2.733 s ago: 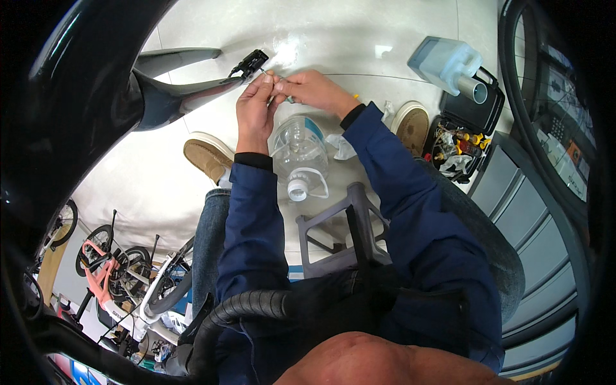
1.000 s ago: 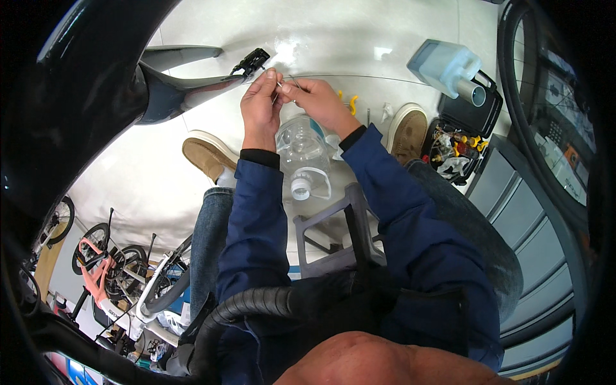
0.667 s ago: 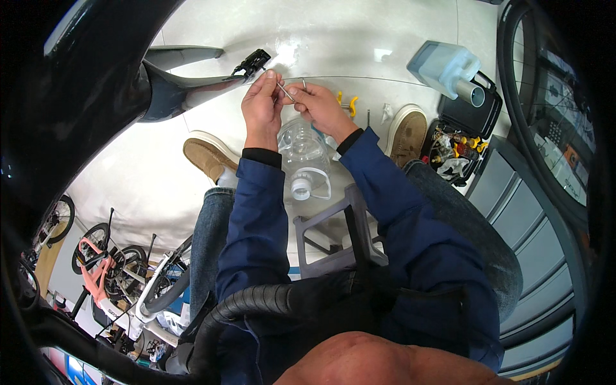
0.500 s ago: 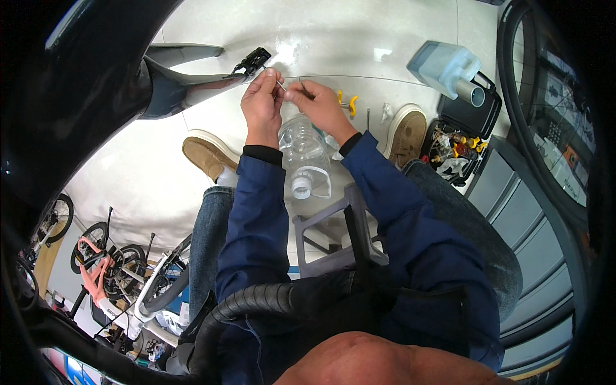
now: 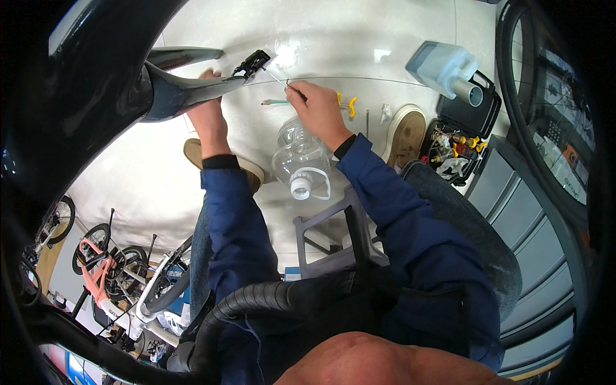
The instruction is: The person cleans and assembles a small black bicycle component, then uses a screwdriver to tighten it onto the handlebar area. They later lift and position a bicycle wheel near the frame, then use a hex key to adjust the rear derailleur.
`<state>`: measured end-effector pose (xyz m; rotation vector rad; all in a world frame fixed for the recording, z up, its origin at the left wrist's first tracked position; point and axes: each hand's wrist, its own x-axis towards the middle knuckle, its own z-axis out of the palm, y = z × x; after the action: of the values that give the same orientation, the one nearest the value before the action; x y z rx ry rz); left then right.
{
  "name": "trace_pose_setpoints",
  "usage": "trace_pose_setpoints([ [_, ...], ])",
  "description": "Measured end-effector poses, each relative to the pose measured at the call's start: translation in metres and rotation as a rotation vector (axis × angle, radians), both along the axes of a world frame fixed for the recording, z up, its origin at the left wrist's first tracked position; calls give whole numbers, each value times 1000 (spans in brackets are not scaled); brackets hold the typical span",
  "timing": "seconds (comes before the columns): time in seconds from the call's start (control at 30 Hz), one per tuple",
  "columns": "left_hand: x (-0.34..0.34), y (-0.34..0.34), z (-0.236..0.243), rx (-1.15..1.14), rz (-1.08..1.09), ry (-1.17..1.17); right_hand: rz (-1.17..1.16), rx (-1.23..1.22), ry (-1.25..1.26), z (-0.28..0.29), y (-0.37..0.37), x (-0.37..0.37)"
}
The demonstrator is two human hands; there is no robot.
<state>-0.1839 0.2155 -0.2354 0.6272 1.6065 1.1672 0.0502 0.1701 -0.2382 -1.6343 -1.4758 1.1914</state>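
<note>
From the upper left a glossy dark bicycle fork (image 5: pixel 183 93) reaches in, with a black brake caliper (image 5: pixel 252 63) at the end of its nearer leg. My left hand (image 5: pixel 208 122) is closed around that leg; its fingertips show past the far side, and the rest of the grip is hidden. Pinched in my right hand (image 5: pixel 314 109) is a slim rod-like tool (image 5: pixel 274 76) with a silver shaft. Its tip meets the caliper or lies right beside it; I cannot tell which. My right fingers hide the tool's other end.
Below my hands lies a clear plastic jug (image 5: pixel 301 157) beside a grey stool (image 5: pixel 327 237). A yellow-ended tool (image 5: pixel 348 104) is on the floor. At right are a bluish container (image 5: pixel 443 67), an open toolbox (image 5: pixel 454 151) and grey drawers (image 5: pixel 526 237). Bicycles (image 5: pixel 106 269) stand lower left.
My left hand has left the silver rod and moved left to wrap the fork leg. The right hand keeps the rod at the caliper. A greenish tool on the floor has come into sight.
</note>
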Motion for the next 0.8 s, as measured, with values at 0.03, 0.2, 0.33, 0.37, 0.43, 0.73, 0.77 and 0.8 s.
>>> trace_pose_setpoints([
  [0.03,0,10,-1,-12,-86,-14,-12,17,21,0,0,-1],
  [0.2,5,37,3,-75,-372,-122,-24,8,31,2,0,-3],
  [0.33,7,37,4,-96,-404,-209,-22,39,33,4,1,-5],
  [0.37,6,35,4,-81,-413,-189,-23,28,34,4,1,-5],
  [0.43,6,35,5,-75,-421,-175,-18,11,37,4,1,-6],
  [0.73,1,41,2,-188,-451,-140,-50,-130,167,-4,-1,-4],
  [0.77,1,41,2,-190,-444,-156,-55,-154,196,-6,-1,-4],
  [0.8,1,42,1,-202,-441,-170,-58,-209,215,-8,0,-3],
])
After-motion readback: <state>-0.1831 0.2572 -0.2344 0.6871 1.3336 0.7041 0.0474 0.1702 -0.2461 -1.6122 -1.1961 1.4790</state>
